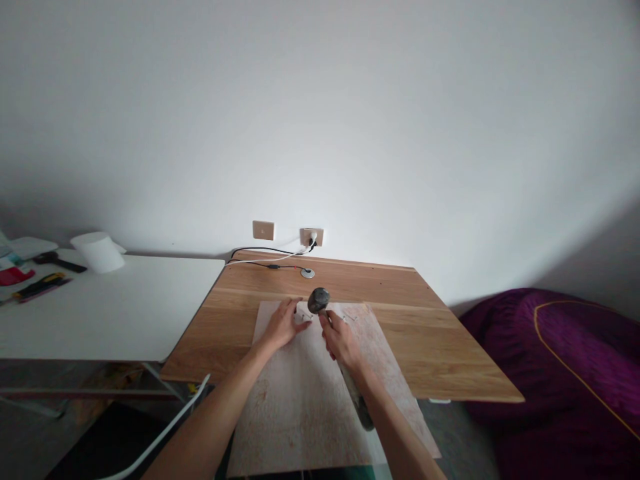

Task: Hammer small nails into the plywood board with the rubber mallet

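A pale board (300,393) lies on the wooden desk (440,347) and juts over its near edge. My right hand (340,340) is closed round the shaft of a hammer just below its dark head (319,300), which hangs over the board's far end; the handle's end (363,410) sticks out under my forearm. My left hand (284,323) rests on the board beside the hammer head, fingers pinched at a small nail (304,315) that is barely visible. Another small nail (350,317) lies to the right.
A white table (100,307) adjoins on the left, with a white cylinder (99,251) and hand tools (43,285) at its far edge. Cables (270,257) run from wall sockets onto the desk. A purple beanbag (560,373) sits at the right.
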`<action>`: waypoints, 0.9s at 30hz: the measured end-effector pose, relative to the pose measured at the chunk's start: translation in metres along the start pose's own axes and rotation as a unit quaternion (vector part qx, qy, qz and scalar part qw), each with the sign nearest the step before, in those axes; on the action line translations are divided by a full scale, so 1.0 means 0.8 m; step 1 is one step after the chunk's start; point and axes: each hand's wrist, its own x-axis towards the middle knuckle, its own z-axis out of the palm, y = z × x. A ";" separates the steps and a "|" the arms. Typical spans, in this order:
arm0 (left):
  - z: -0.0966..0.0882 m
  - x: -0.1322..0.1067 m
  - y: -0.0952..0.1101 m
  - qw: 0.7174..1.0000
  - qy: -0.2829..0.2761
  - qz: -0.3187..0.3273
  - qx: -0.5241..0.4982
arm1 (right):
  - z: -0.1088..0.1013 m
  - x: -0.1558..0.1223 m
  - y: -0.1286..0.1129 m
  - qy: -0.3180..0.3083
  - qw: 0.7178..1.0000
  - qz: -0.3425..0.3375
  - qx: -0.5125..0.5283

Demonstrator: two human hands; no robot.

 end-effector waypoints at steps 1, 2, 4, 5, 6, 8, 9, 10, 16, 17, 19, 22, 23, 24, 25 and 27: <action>0.001 0.000 -0.001 1.000 0.007 0.002 0.007 | -0.009 -0.005 0.006 0.010 1.000 0.002 0.006; 0.001 0.001 -0.001 1.000 0.014 0.004 0.014 | -0.018 -0.010 0.014 0.016 1.000 0.004 0.010; 0.000 0.002 0.000 0.999 0.028 0.009 0.029 | -0.037 -0.022 0.033 0.019 1.000 0.006 0.012; -0.001 0.002 0.003 0.999 0.033 0.015 0.038 | -0.045 -0.028 0.043 0.022 1.000 0.012 0.010; -0.003 0.002 0.006 0.998 0.036 0.024 0.049 | -0.051 -0.033 0.053 0.020 1.000 0.021 0.006; -0.008 -0.001 0.017 0.995 0.033 0.059 0.073 | -0.059 -0.043 0.069 0.023 0.999 0.044 -0.006; -0.011 -0.003 0.024 0.993 0.025 0.083 0.085 | -0.061 -0.046 0.075 0.026 0.998 0.055 -0.012; -0.013 -0.006 0.032 0.989 0.012 0.111 0.095 | -0.061 -0.049 0.080 0.031 0.997 0.065 -0.017; -0.007 -0.024 0.081 0.954 -0.124 0.231 0.146 | -0.054 -0.051 0.095 0.053 0.997 0.056 -0.028; -0.004 -0.024 0.086 0.948 -0.144 0.241 0.148 | -0.054 -0.051 0.096 0.055 0.997 0.049 -0.031; 0.002 -0.023 0.094 0.943 -0.171 0.250 0.142 | -0.055 -0.050 0.098 0.056 0.997 0.042 -0.033; 0.008 -0.018 0.101 0.941 -0.189 0.244 0.136 | -0.056 -0.050 0.098 0.055 0.997 0.041 -0.030; 0.010 -0.017 0.102 0.941 -0.192 0.242 0.136 | -0.057 -0.050 0.097 0.054 0.997 0.042 -0.026; 0.011 -0.016 0.102 0.942 -0.194 0.240 0.132 | -0.057 -0.051 0.096 0.053 0.997 0.042 -0.024; 0.011 -0.015 0.102 0.943 -0.195 0.238 0.125 | -0.057 -0.051 0.096 0.054 0.997 0.043 -0.023; 0.008 -0.016 0.098 0.951 -0.188 0.224 0.099 | -0.057 -0.052 0.095 0.058 0.997 0.047 -0.032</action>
